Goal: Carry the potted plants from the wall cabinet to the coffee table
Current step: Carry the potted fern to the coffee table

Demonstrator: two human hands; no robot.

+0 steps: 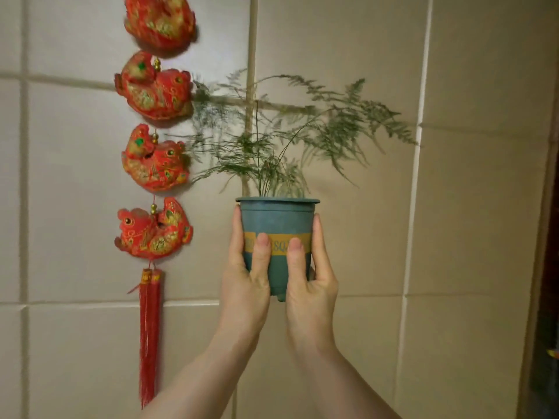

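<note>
At the far left, a string of red and gold fish ornaments (154, 158) hangs down the padded wall panel (484, 207), ending in a long red tassel (149, 337). Just right of it, the left hand (245, 276) grasps the teal pot (276, 219) from the left side, thumb laid up across the front and fingers wrapped behind. The potted plant (290, 137), a feathery asparagus-fern type, spreads wide above the rim, and its leftmost fronds reach near the ornaments. The right hand (311, 279) grasps the pot from the right in a matching hold, thumb on the front. The pot is held in the air between the two hands, upright, in front of the wall; neither the wall cabinet nor the coffee table shows in this view.

The step in hand appears to be the carry itself. To do it well, the person would likely keep the pot level so soil stays in, keep both palms low on the tapered body so it cannot slip downward, and draw it away from the wall to the right of the ornaments so the fine fronds do not snag on them. The fronds look light and springy, so slow turns should spare them.

An orange band circles the pot; between the thumbs the letters "SQ" can be read, and the rest is covered or too blurred to tell.
</note>
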